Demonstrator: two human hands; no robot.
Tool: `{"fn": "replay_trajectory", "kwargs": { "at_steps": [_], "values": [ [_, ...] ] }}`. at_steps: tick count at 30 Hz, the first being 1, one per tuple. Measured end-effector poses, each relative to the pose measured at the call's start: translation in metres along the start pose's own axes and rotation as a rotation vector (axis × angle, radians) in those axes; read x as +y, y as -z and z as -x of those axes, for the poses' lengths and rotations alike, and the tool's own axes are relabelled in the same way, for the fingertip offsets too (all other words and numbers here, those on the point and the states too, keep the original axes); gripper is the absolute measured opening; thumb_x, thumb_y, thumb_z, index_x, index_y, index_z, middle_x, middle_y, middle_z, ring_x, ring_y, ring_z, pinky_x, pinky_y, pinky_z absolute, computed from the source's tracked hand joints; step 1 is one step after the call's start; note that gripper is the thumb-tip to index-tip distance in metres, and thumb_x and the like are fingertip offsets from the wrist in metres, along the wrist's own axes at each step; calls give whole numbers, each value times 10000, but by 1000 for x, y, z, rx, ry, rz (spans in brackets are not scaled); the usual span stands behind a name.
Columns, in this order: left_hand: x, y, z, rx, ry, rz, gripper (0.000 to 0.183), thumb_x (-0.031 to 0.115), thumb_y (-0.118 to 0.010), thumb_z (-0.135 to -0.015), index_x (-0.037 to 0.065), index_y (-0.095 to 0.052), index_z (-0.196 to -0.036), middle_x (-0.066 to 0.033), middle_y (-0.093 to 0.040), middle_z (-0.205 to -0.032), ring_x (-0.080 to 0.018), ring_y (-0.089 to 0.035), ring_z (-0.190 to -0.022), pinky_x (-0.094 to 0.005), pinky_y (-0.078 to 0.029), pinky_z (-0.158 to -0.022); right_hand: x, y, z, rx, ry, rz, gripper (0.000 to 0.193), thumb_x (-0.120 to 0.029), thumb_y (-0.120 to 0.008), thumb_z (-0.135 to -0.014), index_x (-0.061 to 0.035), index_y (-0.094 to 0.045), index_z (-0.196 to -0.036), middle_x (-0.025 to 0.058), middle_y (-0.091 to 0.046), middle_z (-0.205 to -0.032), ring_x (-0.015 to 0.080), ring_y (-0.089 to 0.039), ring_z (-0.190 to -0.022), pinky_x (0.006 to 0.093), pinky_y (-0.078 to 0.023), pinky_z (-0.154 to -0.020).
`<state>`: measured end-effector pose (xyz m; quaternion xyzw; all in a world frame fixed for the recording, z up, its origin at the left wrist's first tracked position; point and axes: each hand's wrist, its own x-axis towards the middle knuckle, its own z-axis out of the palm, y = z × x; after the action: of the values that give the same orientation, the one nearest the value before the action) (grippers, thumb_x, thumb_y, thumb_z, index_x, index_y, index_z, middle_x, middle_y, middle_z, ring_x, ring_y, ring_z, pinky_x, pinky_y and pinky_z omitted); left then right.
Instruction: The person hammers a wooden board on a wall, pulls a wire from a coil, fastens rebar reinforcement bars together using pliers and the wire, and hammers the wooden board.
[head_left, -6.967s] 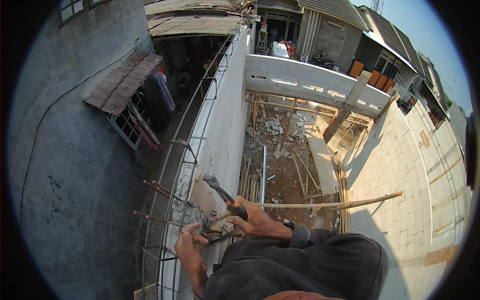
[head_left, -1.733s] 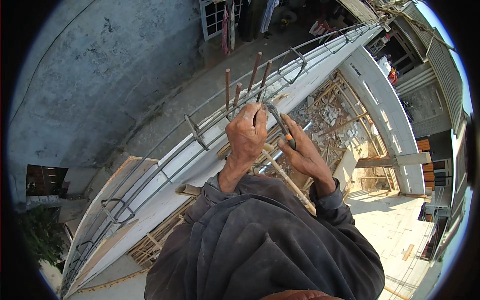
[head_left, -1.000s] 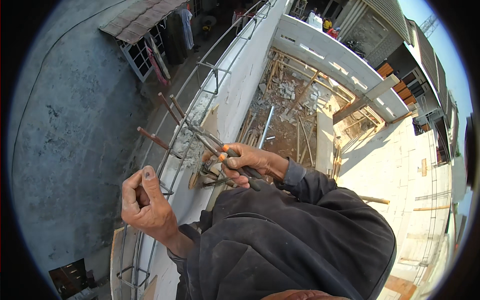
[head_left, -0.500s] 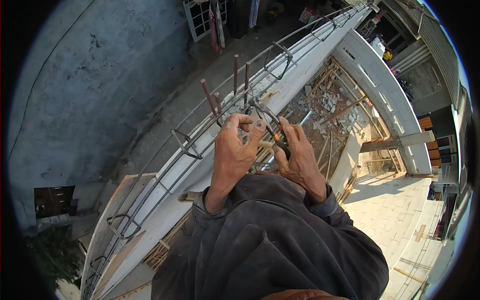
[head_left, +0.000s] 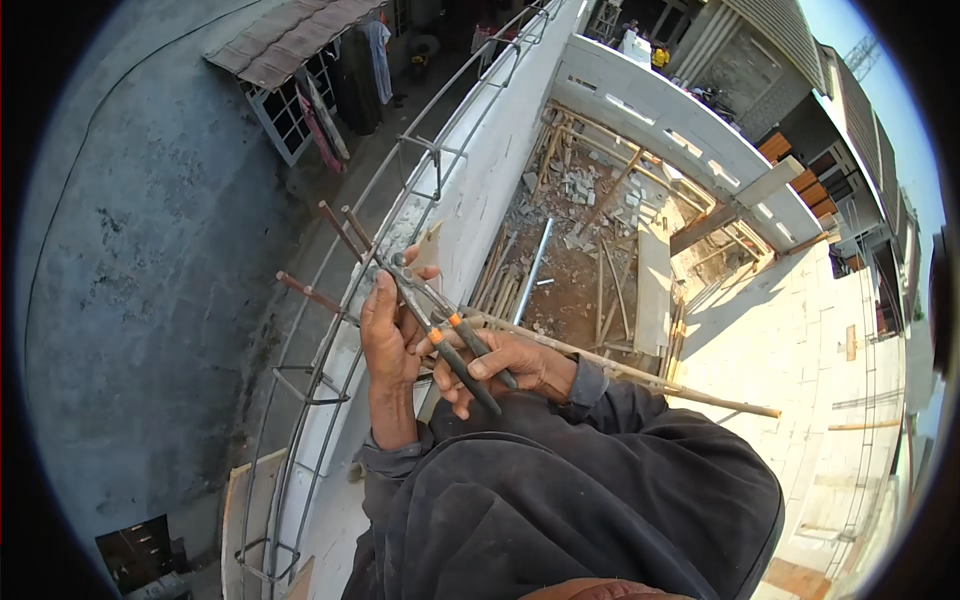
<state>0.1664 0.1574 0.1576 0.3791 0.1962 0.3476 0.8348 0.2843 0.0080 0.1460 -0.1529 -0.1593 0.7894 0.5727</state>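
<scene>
A pair of pincers (head_left: 430, 325) with long black handles and orange bands slants across in front of my hands. My right hand (head_left: 515, 360) is closed around its handles, which stand slightly apart. The jaws are up against the steel reinforcement cage (head_left: 325, 385) on top of the white wall (head_left: 465, 190). Beside the jaws, my left hand (head_left: 388, 340) is at the bars with its thumb up and fingers curled behind the tool. Whatever those fingers pinch is hidden. Rusty upright bars (head_left: 343, 230) stick out just beyond my left hand.
Left of the wall, a drop leads to a narrow passage beside a grey wall (head_left: 160, 250). To the right, a rubble-strewn pit (head_left: 570, 280) holds timber and a metal pipe (head_left: 535, 270). A wooden pole (head_left: 650, 378) runs right from my hands. Pale block flooring (head_left: 760, 380) lies further right.
My hands have moved forward onto the steel cage. The pincers have swung from upright to slanting, jaws now at the bars and handles toward me. The whole view has turned.
</scene>
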Motion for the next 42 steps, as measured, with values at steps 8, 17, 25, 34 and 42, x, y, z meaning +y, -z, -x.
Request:
{"fn": "replay_trajectory", "kwargs": {
  "at_steps": [8,17,25,34,42],
  "values": [
    [0,25,-19,-220,-51,243,562,436,-452,-1184,1,-486,-1538,-167,-744,-1239,31,-353,-436,-155,-328,-337,-11,41,-8,-122,-96,197,765,-64,-858,-860,23,-524,-1543,165,-752,-1140,92,-615,-610,221,-519,-526],
    [1,44,-31,-185,7,227,433,348,-488,-1176,26,-583,-1450,-150,-730,-1299,17,-330,-413,-172,-299,-317,-10,47,-12,-125,-83,469,902,7,-723,-954,-33,-239,-1715,251,-639,-1405,378,-774,-1130,472,-671,-942],
    [3,45,-35,-211,1,210,316,307,-496,-1173,30,-636,-1230,-162,-759,-1155,7,-318,-409,-177,-275,-328,-31,53,3,-110,-130,582,907,-27,-712,-982,-34,-192,-1726,293,-612,-1457,390,-777,-1132,442,-663,-922],
    [11,40,-19,26,-61,191,304,330,-540,-1161,51,-654,-1208,-125,-768,-1073,-9,-295,-388,-182,-261,-323,-21,31,3,-226,-188,522,783,-3,-678,-1008,10,-296,-1692,278,-525,-1577,386,-708,-1280,467,-600,-1056],
    [6,34,-17,-67,35,182,281,304,-585,-1150,31,-650,-1131,-75,-688,-912,-23,-277,-409,-205,-284,-346,-10,64,14,-186,-259,699,725,3,-710,-992,20,-397,-1645,174,-493,-1651,245,-732,-1189,410,-549,-1079]
  ]
}}
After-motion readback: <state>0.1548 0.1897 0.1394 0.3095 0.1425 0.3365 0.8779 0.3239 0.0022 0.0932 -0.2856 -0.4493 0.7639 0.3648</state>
